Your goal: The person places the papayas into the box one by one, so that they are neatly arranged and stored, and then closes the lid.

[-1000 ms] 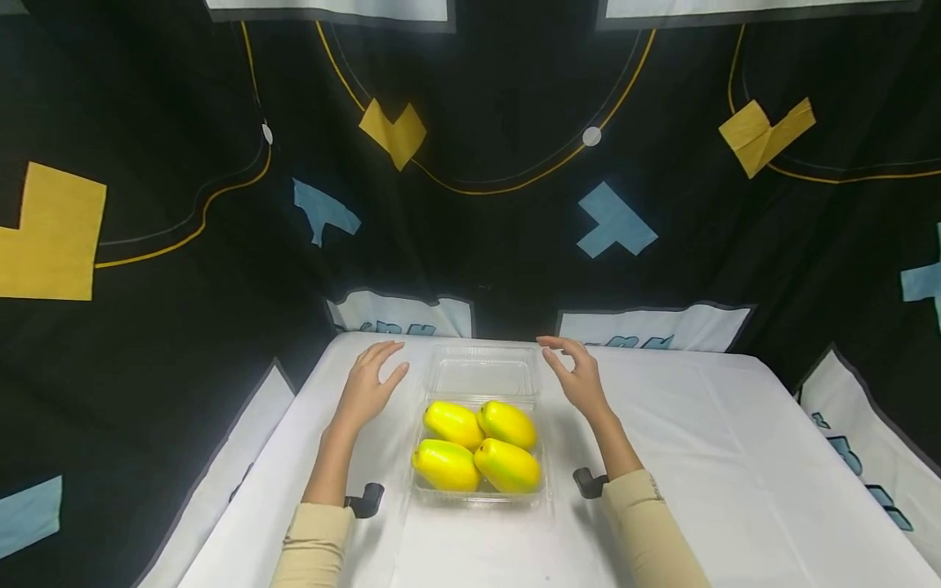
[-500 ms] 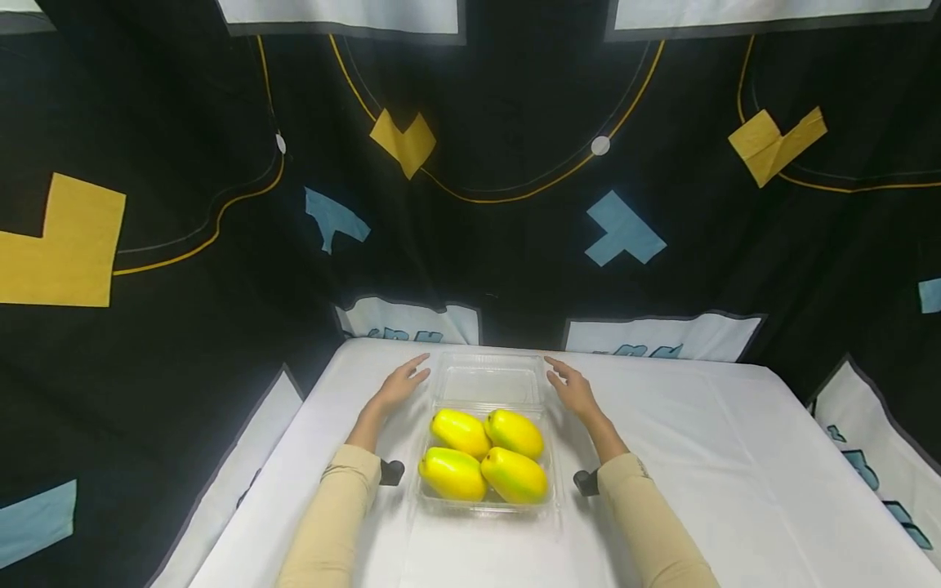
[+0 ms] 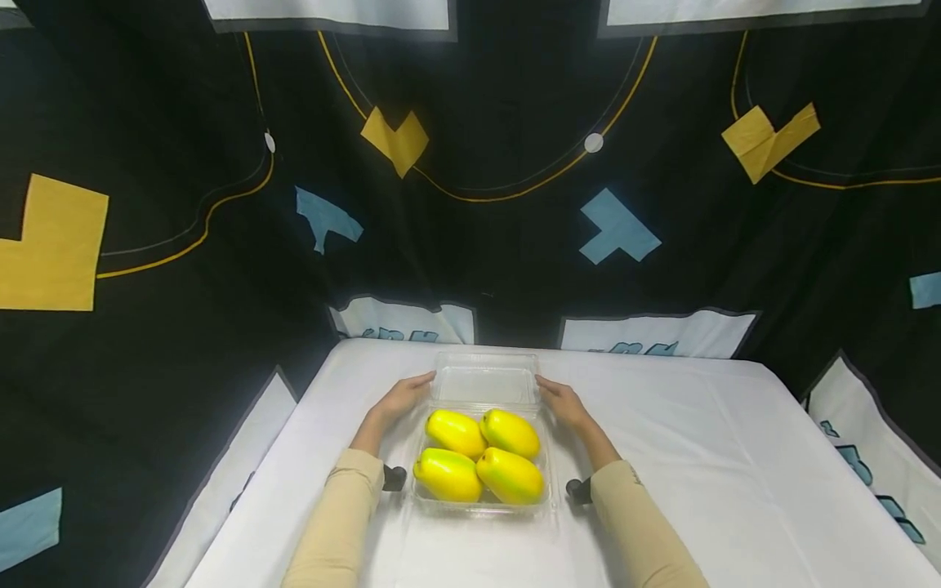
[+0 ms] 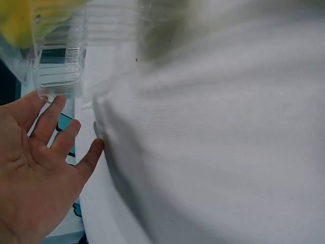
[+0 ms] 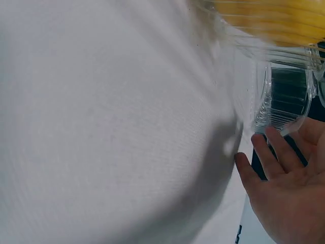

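Note:
A clear plastic clamshell box (image 3: 481,508) stands on the white table, with several yellow, green-tinged mangoes (image 3: 510,476) in its base. Its lid (image 3: 487,382) is folded back on the far side. My left hand (image 3: 400,398) is at the lid's left edge; in the left wrist view its thumb and index fingertips lie right at the lid's corner, the other fingers spread. On the opposite side, my right hand (image 3: 564,402) has its fingertips at the lid's right edge. The right wrist view shows its fingers extended, the index tip at the rim.
The white-covered table (image 3: 706,474) runs out on both sides of the box. Behind it hangs a black curtain (image 3: 485,253) with yellow and blue patches. A dark wrist camera mount (image 3: 394,478) sits by the left cuff, another mount (image 3: 579,490) by the right.
Both hands have moved inward from out beside the box, and their fingertips have come to the lid's side edges. The box and mangoes have stayed in place.

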`<action>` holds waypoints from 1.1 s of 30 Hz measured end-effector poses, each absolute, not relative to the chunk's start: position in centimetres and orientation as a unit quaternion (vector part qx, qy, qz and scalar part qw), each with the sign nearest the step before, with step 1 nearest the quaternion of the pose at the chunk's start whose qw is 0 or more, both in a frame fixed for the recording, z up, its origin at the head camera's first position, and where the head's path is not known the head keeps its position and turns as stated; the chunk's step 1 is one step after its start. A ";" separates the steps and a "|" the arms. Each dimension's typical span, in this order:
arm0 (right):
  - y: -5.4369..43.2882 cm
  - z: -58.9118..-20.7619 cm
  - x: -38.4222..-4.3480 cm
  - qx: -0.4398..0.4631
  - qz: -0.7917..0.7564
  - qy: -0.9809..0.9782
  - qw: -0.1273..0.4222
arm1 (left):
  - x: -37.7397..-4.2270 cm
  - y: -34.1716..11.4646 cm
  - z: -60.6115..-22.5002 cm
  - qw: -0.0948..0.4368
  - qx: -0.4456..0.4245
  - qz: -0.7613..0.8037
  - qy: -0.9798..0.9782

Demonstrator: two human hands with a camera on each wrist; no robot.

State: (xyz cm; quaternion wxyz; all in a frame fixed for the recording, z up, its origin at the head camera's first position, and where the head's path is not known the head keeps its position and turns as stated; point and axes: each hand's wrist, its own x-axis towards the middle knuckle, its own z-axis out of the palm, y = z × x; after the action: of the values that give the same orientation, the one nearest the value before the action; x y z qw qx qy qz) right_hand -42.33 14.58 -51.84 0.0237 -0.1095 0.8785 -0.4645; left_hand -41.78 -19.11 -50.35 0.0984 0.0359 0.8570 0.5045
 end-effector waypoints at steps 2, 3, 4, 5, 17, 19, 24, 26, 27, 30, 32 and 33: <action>14.5 -51.8 -42.3 -0.103 -0.466 0.879 0.017 | -41.9 -19.1 -50.0 0.095 0.038 0.502 0.859; 14.4 -51.6 -42.2 -0.101 -0.465 0.879 0.012 | -42.0 -19.1 -50.0 0.091 0.040 0.498 0.861; 14.4 -51.4 -42.1 -0.104 -0.462 0.881 0.002 | -42.0 -19.0 -49.8 0.085 0.043 0.494 0.864; 14.3 -51.2 -42.0 -0.106 -0.455 0.884 -0.008 | -42.1 -19.0 -49.6 0.078 0.043 0.493 0.866; 14.0 -47.4 -41.9 -0.170 -0.398 0.875 -0.219 | -41.8 -18.9 -46.0 -0.073 0.128 0.527 0.837; 13.9 -46.7 -41.9 -0.181 -0.396 0.866 -0.247 | -41.7 -18.8 -45.4 -0.096 0.142 0.548 0.819; 13.7 -44.9 -41.4 -0.197 -0.391 0.847 -0.301 | -40.9 -18.4 -44.1 -0.136 0.177 0.598 0.769; 13.7 -44.3 -41.1 -0.198 -0.391 0.843 -0.312 | -40.1 -18.2 -43.3 -0.145 0.184 0.616 0.752; 13.6 -44.1 -40.9 -0.198 -0.392 0.842 -0.315 | -39.7 -18.1 -42.9 -0.149 0.185 0.622 0.746; 13.6 -43.6 -40.4 -0.202 -0.393 0.838 -0.321 | -38.2 -17.8 -41.9 -0.157 0.185 0.635 0.733; 13.6 -43.5 -39.9 -0.207 -0.394 0.836 -0.322 | -37.3 -17.6 -41.4 -0.163 0.179 0.633 0.735; 13.6 -43.5 -39.6 -0.209 -0.395 0.835 -0.322 | -37.0 -17.5 -41.3 -0.166 0.177 0.631 0.737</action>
State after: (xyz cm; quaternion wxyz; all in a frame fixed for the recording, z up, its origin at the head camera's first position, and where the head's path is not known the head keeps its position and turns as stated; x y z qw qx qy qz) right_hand -39.64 13.60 -43.49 -0.3220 -0.2093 0.8346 -0.3950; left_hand -36.98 -17.52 -41.27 -0.1661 0.1772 0.7371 0.6307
